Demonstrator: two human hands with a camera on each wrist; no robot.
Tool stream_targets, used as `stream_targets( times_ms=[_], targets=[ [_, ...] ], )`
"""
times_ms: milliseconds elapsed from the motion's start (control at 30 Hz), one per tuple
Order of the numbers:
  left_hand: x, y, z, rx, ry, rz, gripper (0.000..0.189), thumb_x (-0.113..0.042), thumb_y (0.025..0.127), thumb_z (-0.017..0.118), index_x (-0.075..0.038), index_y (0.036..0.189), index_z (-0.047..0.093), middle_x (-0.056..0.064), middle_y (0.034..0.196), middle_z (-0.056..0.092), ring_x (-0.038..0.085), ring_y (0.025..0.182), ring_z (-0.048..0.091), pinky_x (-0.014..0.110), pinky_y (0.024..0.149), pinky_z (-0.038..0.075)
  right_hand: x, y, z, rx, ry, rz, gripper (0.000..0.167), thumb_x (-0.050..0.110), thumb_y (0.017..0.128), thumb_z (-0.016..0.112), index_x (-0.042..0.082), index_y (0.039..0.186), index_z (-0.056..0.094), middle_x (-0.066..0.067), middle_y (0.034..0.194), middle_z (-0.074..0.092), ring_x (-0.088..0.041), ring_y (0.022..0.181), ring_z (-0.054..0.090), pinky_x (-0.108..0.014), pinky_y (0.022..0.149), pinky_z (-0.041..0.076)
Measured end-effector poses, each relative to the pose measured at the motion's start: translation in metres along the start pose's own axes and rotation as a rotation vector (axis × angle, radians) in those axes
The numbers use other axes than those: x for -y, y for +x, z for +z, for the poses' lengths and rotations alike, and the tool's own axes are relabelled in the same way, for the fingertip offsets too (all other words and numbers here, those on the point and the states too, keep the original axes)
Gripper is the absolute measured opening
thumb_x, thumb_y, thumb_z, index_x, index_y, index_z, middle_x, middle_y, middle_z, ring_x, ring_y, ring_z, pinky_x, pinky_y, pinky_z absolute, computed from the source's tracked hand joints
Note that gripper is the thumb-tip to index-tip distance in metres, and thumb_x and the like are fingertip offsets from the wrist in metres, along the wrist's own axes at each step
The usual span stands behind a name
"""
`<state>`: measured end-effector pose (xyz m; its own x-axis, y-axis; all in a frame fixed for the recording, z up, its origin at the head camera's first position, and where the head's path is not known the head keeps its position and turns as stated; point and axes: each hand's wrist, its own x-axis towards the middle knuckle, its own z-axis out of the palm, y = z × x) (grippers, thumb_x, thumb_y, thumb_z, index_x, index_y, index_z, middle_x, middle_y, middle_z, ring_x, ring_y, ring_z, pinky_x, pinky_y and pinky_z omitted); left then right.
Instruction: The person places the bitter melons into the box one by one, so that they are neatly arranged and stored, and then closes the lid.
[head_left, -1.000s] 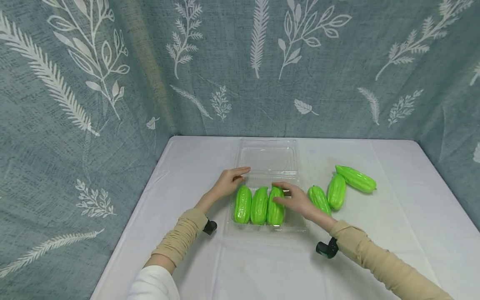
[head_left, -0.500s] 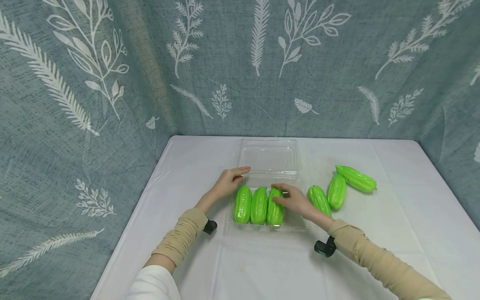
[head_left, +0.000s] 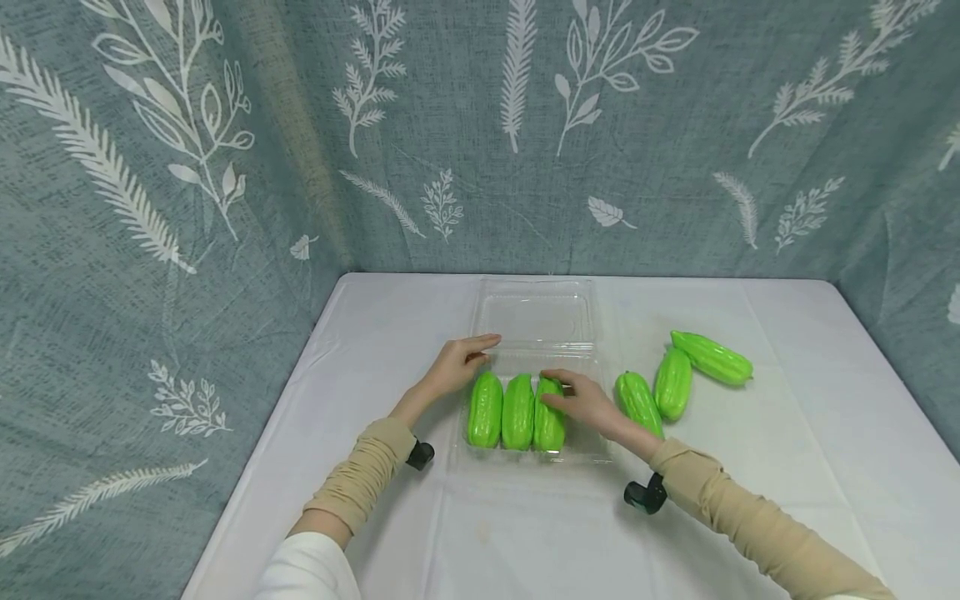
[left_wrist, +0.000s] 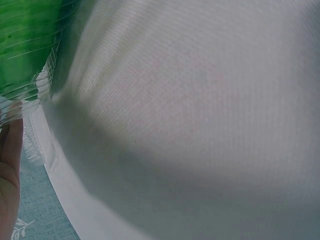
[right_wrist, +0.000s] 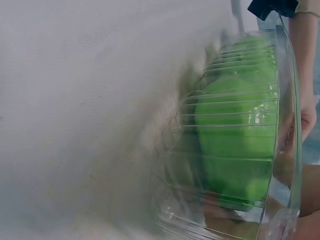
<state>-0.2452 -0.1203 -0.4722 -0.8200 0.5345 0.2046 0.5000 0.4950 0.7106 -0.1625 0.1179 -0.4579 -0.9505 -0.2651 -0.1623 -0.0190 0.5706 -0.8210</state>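
Note:
A clear plastic clamshell container (head_left: 588, 446) lies open on the table, its lid (head_left: 534, 310) folded back. In its tray, side by side, are a left green ridged gourd (head_left: 486, 410), a middle gourd (head_left: 517, 412) and a right gourd (head_left: 550, 427). My right hand (head_left: 588, 402) grips the right gourd near its far end, thumb on top. At the tray's far left corner my left hand (head_left: 452, 365) holds the rim; its fingers (left_wrist: 12, 145) touch the plastic in the left wrist view. Through the tray wall, the right wrist view shows a green gourd (right_wrist: 235, 135).
Right of the container lie three more gourds: a near one (head_left: 639, 402) partly behind my right forearm, a middle one (head_left: 673, 383) and a far one (head_left: 712, 358). A white cloth covers the table (head_left: 525, 533). A patterned curtain (head_left: 465, 125) hangs behind it.
My right hand has shifted slightly left and nearer me, with the right gourd moving a little toward the middle one. The left hand stays at the container's corner.

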Motion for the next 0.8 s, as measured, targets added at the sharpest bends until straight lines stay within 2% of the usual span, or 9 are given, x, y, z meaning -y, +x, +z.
stream_targets(
  times_ms=[400,600,800],
  targets=[
    [-0.0002,0.0011,0.0001,0.0,0.002,-0.001,0.039,0.005,0.089,0.058,0.004,0.128,0.056,0.019,0.134,0.055,0.031,0.11,0.063,0.023,0.067,0.049,-0.0001,-0.0006,0.0026,-0.036,-0.066,0.002,0.048,0.025,0.093,0.059,0.005,0.136,0.05,-0.02,0.142,0.047,-0.042,0.121,0.052,-0.051,0.1,0.046],
    [-0.0004,0.0018,0.0,0.004,-0.004,-0.015,0.039,0.005,0.089,0.058,0.003,0.128,0.056,0.017,0.135,0.055,0.027,0.097,0.066,0.021,0.065,0.046,0.0022,-0.0027,0.0022,-0.046,-0.064,0.008,0.05,0.026,0.093,0.06,0.005,0.137,0.049,-0.02,0.142,0.047,-0.043,0.122,0.051,-0.053,0.101,0.045],
    [-0.0004,0.0015,-0.0008,0.004,-0.001,-0.007,0.039,0.005,0.09,0.058,0.003,0.128,0.056,0.018,0.135,0.054,0.028,0.098,0.066,0.021,0.065,0.047,0.006,-0.0072,-0.0012,-0.073,-0.099,-0.074,0.052,0.023,0.092,0.062,0.0,0.136,0.048,-0.022,0.141,0.047,-0.043,0.128,0.045,-0.055,0.1,0.045]
  ],
)
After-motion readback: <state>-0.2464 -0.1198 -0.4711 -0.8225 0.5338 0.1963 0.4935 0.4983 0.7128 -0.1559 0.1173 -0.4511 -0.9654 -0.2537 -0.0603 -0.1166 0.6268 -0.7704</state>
